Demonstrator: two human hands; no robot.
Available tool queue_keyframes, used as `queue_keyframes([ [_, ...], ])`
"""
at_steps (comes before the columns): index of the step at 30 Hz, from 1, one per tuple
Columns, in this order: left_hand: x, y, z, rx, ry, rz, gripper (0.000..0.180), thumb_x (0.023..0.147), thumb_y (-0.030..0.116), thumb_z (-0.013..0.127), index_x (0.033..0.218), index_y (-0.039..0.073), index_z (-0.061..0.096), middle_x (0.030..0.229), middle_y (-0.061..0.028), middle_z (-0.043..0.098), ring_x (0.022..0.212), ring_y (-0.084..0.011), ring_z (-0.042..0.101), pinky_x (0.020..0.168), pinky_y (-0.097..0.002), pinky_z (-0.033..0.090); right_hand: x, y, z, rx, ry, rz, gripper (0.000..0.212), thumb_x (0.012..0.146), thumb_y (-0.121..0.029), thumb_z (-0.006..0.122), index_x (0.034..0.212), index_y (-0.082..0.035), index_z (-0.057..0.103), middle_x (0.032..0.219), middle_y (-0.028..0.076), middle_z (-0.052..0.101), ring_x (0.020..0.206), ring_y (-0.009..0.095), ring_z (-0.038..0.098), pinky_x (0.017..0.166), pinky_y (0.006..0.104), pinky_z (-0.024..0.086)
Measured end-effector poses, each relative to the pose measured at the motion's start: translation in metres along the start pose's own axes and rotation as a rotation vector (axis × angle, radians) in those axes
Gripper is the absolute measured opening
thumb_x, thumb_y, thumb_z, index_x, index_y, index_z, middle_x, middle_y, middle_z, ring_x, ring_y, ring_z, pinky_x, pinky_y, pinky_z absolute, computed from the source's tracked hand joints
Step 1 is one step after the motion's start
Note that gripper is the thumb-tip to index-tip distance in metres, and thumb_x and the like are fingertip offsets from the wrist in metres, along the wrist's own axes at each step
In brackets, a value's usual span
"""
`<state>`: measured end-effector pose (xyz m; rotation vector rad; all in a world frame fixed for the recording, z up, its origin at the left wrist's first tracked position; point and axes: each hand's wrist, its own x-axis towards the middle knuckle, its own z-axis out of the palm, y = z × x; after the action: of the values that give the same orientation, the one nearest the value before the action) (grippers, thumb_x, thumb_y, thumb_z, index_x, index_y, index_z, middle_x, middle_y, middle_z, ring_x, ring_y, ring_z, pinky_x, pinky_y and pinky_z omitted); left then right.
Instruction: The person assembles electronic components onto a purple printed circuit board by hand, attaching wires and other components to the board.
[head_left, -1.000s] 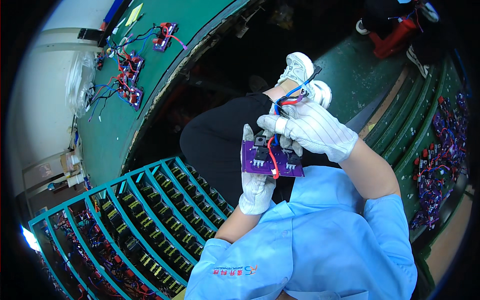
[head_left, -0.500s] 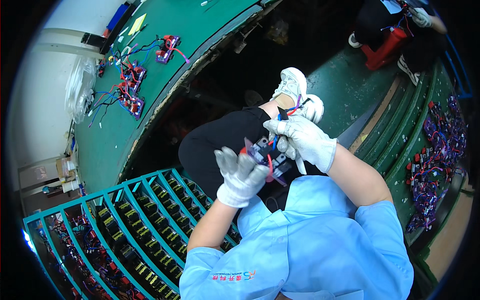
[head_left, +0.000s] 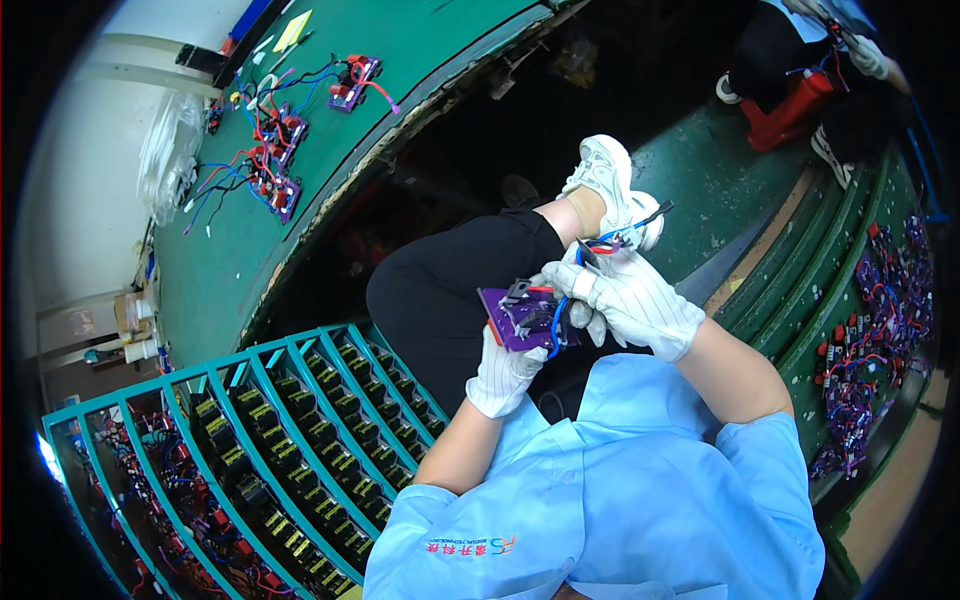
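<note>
A purple circuit board (head_left: 515,325) with black components lies above my lap, tilted. My white-gloved left hand (head_left: 504,374) grips its lower edge, most of the fingers hidden behind the board. Blue, red and black wires (head_left: 608,243) run from the board up past my white-gloved right hand (head_left: 640,298). The right fingers are closed round the wires, and their loose ends stick out beyond the glove, towards my white shoes (head_left: 603,172). One blue wire loops down across the board's right side.
Several wired purple boards (head_left: 278,150) lie on the green bench (head_left: 225,275) at left. A teal rack (head_left: 180,390) of black-and-yellow parts and wired boards stands at lower left. More boards (head_left: 870,350) fill the right-hand shelf. A co-worker's gloved hand (head_left: 868,56) shows at upper right, beside a red stool (head_left: 790,115).
My left hand's spread fingers have closed on the board from below. The board has turned so that its purple face shows. The wire ends now point more to the right. The view has shifted slightly.
</note>
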<state>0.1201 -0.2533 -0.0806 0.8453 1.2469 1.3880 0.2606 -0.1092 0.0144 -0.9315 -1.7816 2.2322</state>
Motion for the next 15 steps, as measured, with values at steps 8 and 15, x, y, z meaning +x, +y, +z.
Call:
queue_keyframes([
  [8, 0.003, 0.010, 0.015, -0.726, -0.268, -0.205, 0.080, 0.066, 0.049, 0.074, 0.123, 0.004, 0.041, 0.111, -0.0129, 0.054, 0.099, -0.0244, 0.057, 0.079, -0.0386, 0.052, -0.001, 0.015, 0.000, -0.656, -0.064, -0.403, 0.038, 0.080, -0.011, 0.049, 0.118, -0.006, 0.051, 0.071, 0.007, 0.057, 0.063, 0.021, 0.059, 0.063, 0.0325, 0.047],
  [15, -0.006, 0.022, 0.028, -0.616, 0.122, -0.391, 0.097, 0.057, 0.062, 0.071, 0.131, 0.011, 0.034, 0.123, -0.0176, 0.048, 0.107, -0.0360, 0.053, 0.084, -0.0507, 0.049, 0.001, 0.020, 0.000, -0.817, 0.144, -0.725, 0.038, 0.077, -0.011, 0.053, 0.114, -0.007, 0.056, 0.081, 0.009, 0.057, 0.078, 0.026, 0.058, 0.067, 0.0353, 0.046],
])
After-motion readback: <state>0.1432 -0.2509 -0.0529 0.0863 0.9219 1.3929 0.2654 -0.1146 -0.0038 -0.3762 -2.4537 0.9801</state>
